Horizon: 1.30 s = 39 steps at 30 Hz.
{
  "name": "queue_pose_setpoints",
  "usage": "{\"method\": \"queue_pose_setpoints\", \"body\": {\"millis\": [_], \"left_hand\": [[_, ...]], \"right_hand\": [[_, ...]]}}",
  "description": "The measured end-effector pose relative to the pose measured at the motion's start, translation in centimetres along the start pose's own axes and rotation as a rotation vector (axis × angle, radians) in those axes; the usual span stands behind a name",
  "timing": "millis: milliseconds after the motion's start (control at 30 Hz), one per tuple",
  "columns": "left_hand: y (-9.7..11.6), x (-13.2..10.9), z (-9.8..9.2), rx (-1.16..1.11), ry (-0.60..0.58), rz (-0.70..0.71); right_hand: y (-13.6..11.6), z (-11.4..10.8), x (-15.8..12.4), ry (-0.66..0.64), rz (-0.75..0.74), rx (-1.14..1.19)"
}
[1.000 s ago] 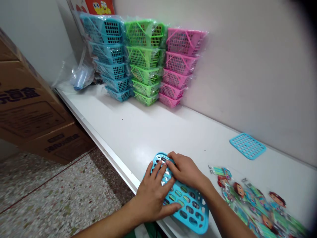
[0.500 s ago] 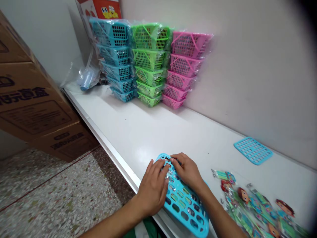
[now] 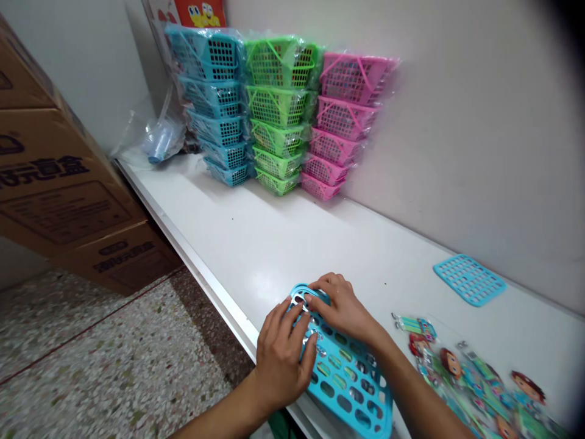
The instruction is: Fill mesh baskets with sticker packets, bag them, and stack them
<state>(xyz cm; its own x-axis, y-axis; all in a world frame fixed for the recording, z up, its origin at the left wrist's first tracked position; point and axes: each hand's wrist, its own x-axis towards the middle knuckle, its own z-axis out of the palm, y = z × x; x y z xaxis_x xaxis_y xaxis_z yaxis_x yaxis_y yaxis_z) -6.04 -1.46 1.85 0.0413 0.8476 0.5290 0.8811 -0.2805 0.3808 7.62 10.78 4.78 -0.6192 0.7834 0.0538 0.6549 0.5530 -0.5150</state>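
A blue plastic lid (image 3: pixel 336 381) with oval holes lies over a blue basket at the table's front edge. Green and silvery pieces show through the holes; most of the basket is hidden beneath. My left hand (image 3: pixel 286 353) rests spread on the left side of the lid, fingertips pressing near its far end. At that far end, my right hand (image 3: pixel 340 305) has its fingers curled over the rim of lid and basket, the thumb on top. Part of the far rim shows as a raised loop between the hands.
Wrapped blue baskets (image 3: pixel 212 97), green baskets (image 3: pixel 278 107) and pink baskets (image 3: pixel 342 116) stand stacked by the wall. Another blue lid (image 3: pixel 470 279) lies at right, behind bagged toys (image 3: pixel 475 378). Cartons (image 3: pixel 68 177) stand at left, near a clear plastic bag (image 3: pixel 159 137).
My right hand has shifted slightly up and left along the far rim. The left hand's fingers have spread, and the lid's near end has moved a little to the right.
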Motion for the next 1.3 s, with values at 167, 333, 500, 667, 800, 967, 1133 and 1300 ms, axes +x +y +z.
{"method": "queue_pose_setpoints", "body": {"millis": [167,333,500,667,800,967,1133,1300], "left_hand": [[0.1,0.0,0.0,-0.008,0.009,-0.009],[-0.4,0.2,0.4,-0.076,0.011,-0.056],[-1.0,-0.2,0.9,-0.259,0.053,-0.239],[-1.0,-1.4,2.5,-0.647,0.176,-0.780],[-1.1,-2.4,3.6,-0.871,0.289,-0.835],[-2.1,-3.5,3.8,-0.907,0.236,-0.691],[-3.2,-3.8,3.8,-0.865,0.200,-0.493],[-3.3,-2.9,2.5,-0.821,0.076,-0.513]], "right_hand": [[0.0,0.6,0.2,0.040,-0.047,-0.072],[0.6,1.4,0.1,0.070,0.083,0.186],[0.9,1.5,1.0,0.059,0.053,0.136],[1.0,1.5,1.5,0.044,0.063,0.099],[0.9,1.7,1.5,0.022,-0.017,0.133],[0.8,1.9,1.9,0.018,0.058,0.121],[0.8,2.1,1.9,-0.002,0.073,0.093],[0.6,2.3,1.8,0.006,0.002,-0.002]]}}
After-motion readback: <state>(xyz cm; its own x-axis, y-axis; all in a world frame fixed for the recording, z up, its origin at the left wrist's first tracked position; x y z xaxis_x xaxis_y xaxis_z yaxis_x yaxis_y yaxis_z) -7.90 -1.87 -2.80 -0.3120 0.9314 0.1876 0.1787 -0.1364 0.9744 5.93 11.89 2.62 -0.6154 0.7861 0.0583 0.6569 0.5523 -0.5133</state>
